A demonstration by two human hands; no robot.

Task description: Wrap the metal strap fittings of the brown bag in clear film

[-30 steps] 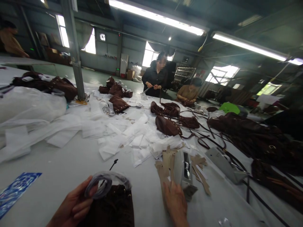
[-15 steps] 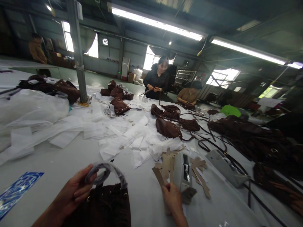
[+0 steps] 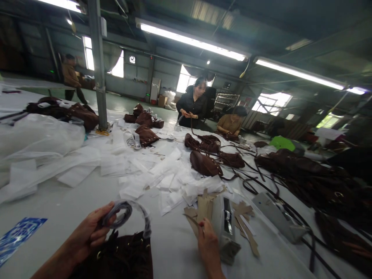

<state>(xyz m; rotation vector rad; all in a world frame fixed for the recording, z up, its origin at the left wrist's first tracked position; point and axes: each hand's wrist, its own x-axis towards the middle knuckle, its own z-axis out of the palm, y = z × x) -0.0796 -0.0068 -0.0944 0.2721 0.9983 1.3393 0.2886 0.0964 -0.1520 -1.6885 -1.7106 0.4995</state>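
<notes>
My left hand point(image 3: 99, 226) is closed around the coiled, plastic-wrapped handle point(image 3: 123, 215) of a dark brown bag point(image 3: 124, 255). The wrapped handle arches down to the bag's top, where gold eyelets and gathered leather show; the bag's lower part is cut off by the frame. At the front centre my right hand point(image 3: 208, 244) pinches the end of a thin brown paper strip point(image 3: 191, 221). Just right of that hand stands a grey tape dispenser point(image 3: 222, 221), close to but apart from the fingers. More brown paper strips point(image 3: 245, 224) lie around the dispenser.
Beyond my hands lie heaped white wrapping sheets point(image 3: 171, 174) and several brown bags point(image 3: 205, 162). A second grey dispenser point(image 3: 280, 215) stands on the right amid straps. A metal post point(image 3: 99, 77) rises at left. Across the table a person point(image 3: 193, 102) in black handles a strap.
My right hand has shifted slightly up and left, tilting the strip. The wrapped handle and bag in my left hand have moved a little left. A distant person at left has moved right.
</notes>
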